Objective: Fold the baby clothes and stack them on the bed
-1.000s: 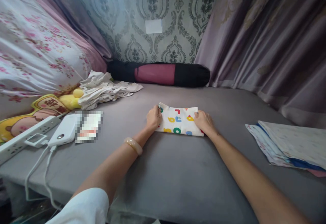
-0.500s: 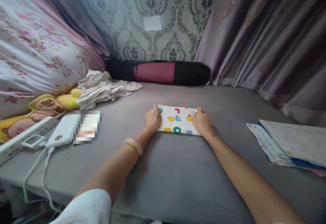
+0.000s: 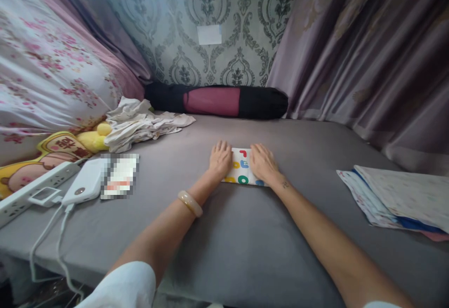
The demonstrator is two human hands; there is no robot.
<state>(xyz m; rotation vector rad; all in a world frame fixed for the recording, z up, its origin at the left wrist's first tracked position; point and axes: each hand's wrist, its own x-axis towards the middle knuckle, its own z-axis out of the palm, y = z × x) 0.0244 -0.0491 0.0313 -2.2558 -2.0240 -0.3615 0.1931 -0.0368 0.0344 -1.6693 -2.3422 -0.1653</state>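
The left hand [image 3: 220, 161] and right hand [image 3: 264, 164] lie flat, fingers extended, on folded cloth [image 3: 239, 171] printed with a green "o" [image 3: 243, 180].

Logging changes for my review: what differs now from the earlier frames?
The left hand and right hand let go of the side edges of the patterned cloth and moved inward, now lying flat on it. The cloth, folded stack and crumpled pile stayed put.

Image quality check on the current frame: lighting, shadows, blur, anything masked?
Head view: bluish haze on the wall, upper left; right curtain darkens toward the frame edge; soft shadow on the grey sheet beside the left forearm; blocky pixelation masks a pale item; the cloth's bold print stays readable.
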